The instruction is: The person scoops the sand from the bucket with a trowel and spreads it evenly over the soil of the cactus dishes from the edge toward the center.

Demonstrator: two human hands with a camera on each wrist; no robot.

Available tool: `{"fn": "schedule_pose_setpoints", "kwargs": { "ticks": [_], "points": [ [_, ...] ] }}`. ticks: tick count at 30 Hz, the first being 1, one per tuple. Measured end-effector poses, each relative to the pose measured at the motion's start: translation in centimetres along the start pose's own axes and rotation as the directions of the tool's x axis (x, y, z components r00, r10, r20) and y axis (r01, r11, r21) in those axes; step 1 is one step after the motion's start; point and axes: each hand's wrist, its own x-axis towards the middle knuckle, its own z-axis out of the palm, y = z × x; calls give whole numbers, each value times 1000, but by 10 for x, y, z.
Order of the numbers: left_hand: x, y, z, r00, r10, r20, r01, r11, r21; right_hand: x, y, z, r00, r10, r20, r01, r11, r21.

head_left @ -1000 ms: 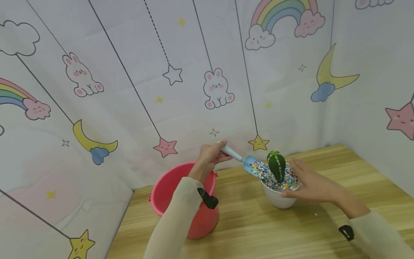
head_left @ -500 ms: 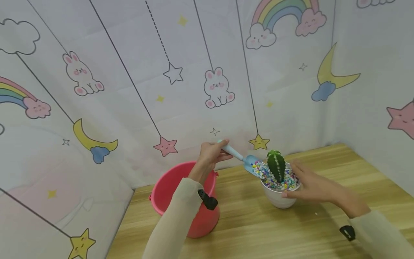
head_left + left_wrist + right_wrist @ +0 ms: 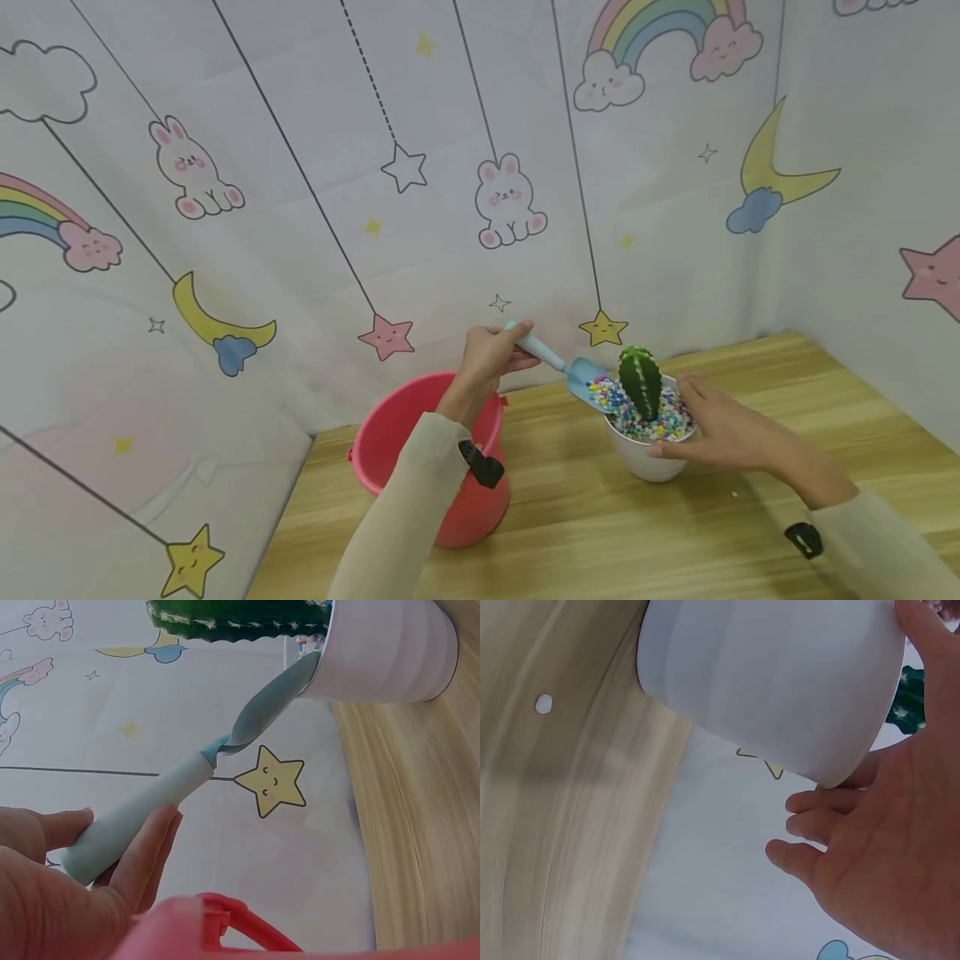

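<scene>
My left hand (image 3: 487,358) pinches the pale blue handle of a small trowel (image 3: 543,351), thumb on one side and fingers on the other. The trowel slopes down to the right, and its blade carries colourful pebbles at the rim of a white flowerpot (image 3: 651,461). In the left wrist view the trowel (image 3: 142,814) meets the pot's edge. A green cactus (image 3: 640,383) stands in the pot amid mixed-colour pebbles (image 3: 671,423). My right hand (image 3: 723,427) holds the pot's right side near the rim, its thumb in front and fingers behind. The right wrist view shows the pot's ribbed wall (image 3: 772,682).
A pink-red bucket (image 3: 472,508) stands left of the pot, under my left forearm; what it contains is hidden. One white pebble (image 3: 544,703) lies on the wooden table (image 3: 585,533). A cartoon-printed cloth (image 3: 315,283) hangs behind the table.
Pebbles on the trowel blade have slid toward the pot, baring more of the blue blade. Both hands keep nearly the same places. The head view has shifted slightly.
</scene>
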Motion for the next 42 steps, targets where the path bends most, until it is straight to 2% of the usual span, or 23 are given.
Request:
{"fn": "schedule_pose_setpoints", "kwargs": {
  "ticks": [5,16,24,33,42],
  "points": [
    [-3,2,1,1000,6,3,-6,1000,21,0,0,-1,1000,5,25,-6,1000,25],
    [-9,7,5,998,62,2,-62,997,48,-2,1,-3,999,29,27,-30,999,41],
    [-16,12,9,992,127,-13,-125,988,86,0,0,-4,999,30,33,-32,997,63],
    [-24,15,15,981,196,-5,-193,968,159,-1,1,-2,998,36,44,-40,996,79],
    [-35,17,19,981,194,18,-193,957,218,-2,0,0,998,35,45,-39,994,98]
  ]
}}
